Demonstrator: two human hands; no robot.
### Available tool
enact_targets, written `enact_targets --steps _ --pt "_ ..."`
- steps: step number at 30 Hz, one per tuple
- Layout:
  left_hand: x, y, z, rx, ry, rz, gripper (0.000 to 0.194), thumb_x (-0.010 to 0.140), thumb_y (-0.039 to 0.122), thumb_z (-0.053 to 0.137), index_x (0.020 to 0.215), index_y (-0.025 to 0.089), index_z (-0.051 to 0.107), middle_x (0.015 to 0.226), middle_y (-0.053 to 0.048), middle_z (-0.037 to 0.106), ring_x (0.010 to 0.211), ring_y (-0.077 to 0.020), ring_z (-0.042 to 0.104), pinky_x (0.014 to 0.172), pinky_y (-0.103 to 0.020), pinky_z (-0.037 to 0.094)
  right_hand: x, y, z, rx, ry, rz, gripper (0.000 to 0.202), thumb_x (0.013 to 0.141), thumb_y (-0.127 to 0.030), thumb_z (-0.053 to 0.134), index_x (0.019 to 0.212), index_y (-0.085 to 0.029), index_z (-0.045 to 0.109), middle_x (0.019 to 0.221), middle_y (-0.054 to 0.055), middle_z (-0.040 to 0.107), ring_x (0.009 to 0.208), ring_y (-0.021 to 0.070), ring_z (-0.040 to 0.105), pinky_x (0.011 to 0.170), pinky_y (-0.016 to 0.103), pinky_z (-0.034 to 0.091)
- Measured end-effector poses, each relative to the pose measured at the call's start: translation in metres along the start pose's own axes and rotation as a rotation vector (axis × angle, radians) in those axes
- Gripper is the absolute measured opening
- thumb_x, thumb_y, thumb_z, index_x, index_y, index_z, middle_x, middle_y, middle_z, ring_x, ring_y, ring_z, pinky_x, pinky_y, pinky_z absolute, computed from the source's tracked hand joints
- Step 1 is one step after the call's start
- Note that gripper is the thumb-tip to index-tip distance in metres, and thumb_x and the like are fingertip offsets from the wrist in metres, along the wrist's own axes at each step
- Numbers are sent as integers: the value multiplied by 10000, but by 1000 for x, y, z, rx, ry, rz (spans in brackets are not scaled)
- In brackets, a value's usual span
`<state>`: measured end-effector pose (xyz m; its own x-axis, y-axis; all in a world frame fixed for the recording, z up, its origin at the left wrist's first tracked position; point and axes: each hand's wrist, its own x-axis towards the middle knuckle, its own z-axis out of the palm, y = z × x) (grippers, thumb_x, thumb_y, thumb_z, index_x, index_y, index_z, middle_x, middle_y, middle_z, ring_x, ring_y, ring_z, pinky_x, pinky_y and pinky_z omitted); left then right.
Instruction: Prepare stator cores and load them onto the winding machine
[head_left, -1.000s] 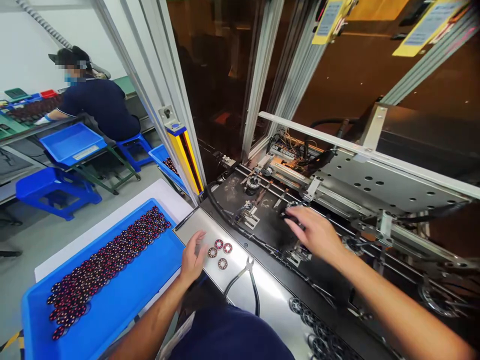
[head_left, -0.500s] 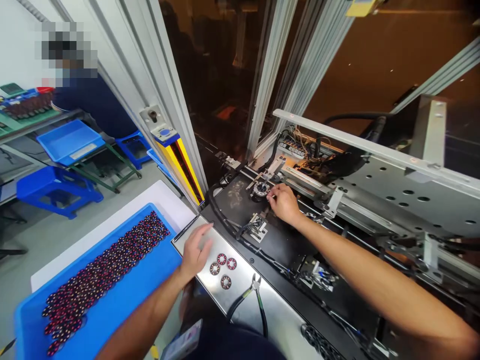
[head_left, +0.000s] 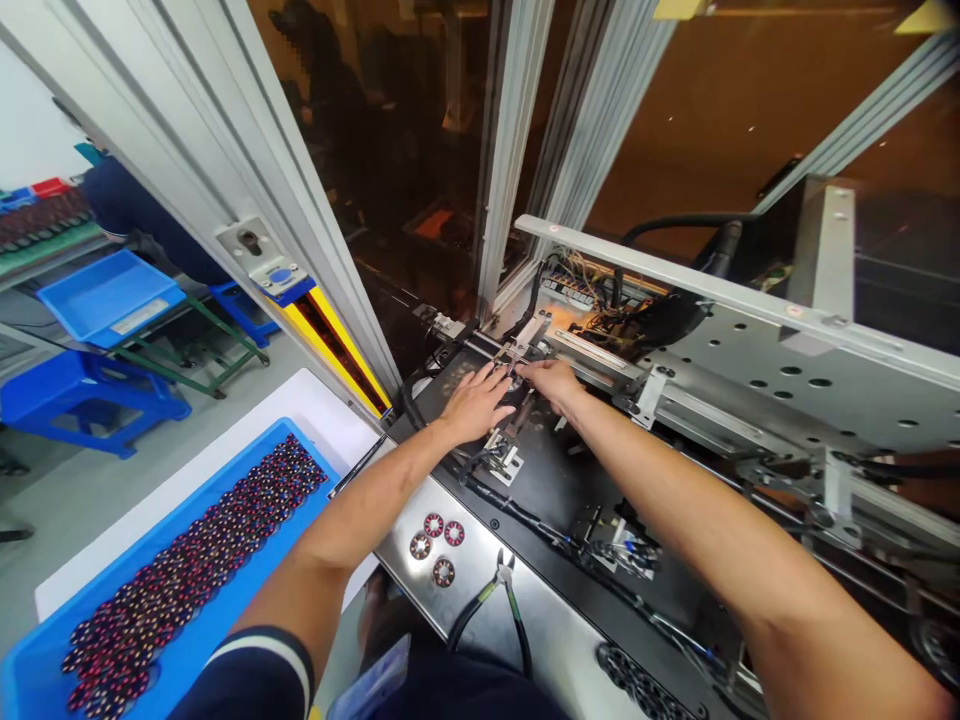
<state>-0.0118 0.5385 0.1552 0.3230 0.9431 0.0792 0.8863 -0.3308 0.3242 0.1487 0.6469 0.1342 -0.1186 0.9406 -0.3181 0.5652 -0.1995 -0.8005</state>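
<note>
Over the machine's black plate (head_left: pixel 551 465), my left hand (head_left: pixel 476 402) is spread with its fingers apart, its fingertips beside the round fixture (head_left: pixel 514 380). My right hand (head_left: pixel 551 382) is at the fixture's right side, thumb and fingers pinched together; whatever is between them is too small to make out. Both hands partly cover the fixture. Several round cores with red and copper windings (head_left: pixel 443 572) lie on the metal ledge (head_left: pixel 409 512) nearer me, and cutting pliers (head_left: pixel 505 572) rest beside them with jaws parted.
A blue tray (head_left: pixel 217 625) at the left holds many wound cores (head_left: pixel 187 570). Black rings (head_left: pixel 637 680) lie at the ledge's near right. Metal profiles (head_left: pixel 330 200), a yellow sensor bar (head_left: pixel 337 350) and a rail (head_left: pixel 675 275) surround the machine. A person (head_left: pixel 150 215) sits at the far left.
My left hand has moved from above the metal ledge up and right to the round fixture. My right hand stays by the fixture, now closer over it. The view has shifted slightly.
</note>
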Motion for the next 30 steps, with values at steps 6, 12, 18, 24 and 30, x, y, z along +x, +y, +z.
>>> enact_targets --steps 6,12,18,24,30 --pt "1 3 -3 102 -82 -11 551 1020 356 502 1539 187 424 1674 -127 347 1567 -312 295 1240 -558 324 -5 -12 8 -79 -59 25 336 993 -376 651 1243 -153 627 1200 88 661 1004 209 677 851 401 609" --pt "1 9 -15 155 -147 -31 590 981 304 572 1543 211 420 1682 -122 331 1550 -345 324 1229 -577 325 -71 -20 -34 -200 -13 -270 333 960 -416 688 1158 -150 670 1087 66 707 946 193 688 864 387 586" --pt "5 10 -23 114 -207 -45 666 910 195 644 1539 173 425 1684 -143 312 1545 -330 345 1242 -517 330 -161 51 -144 -397 68 -468 275 925 -421 639 935 -171 753 814 63 746 712 211 682 728 336 537" --pt "3 24 -47 82 -118 -147 572 909 229 635 1462 142 517 1631 -167 411 1476 -298 469 1201 -433 418 -151 101 -150 -568 35 -640 226 853 -275 700 1050 -170 735 1088 152 713 1023 297 651 954 432 514" --pt "-35 87 -69 67 96 -126 510 1003 346 518 1446 93 525 1571 -186 496 1468 -281 479 1244 -435 376 -138 97 -122 -624 -29 -659 189 953 -342 655 957 -155 677 1047 77 664 1025 226 603 965 433 478"
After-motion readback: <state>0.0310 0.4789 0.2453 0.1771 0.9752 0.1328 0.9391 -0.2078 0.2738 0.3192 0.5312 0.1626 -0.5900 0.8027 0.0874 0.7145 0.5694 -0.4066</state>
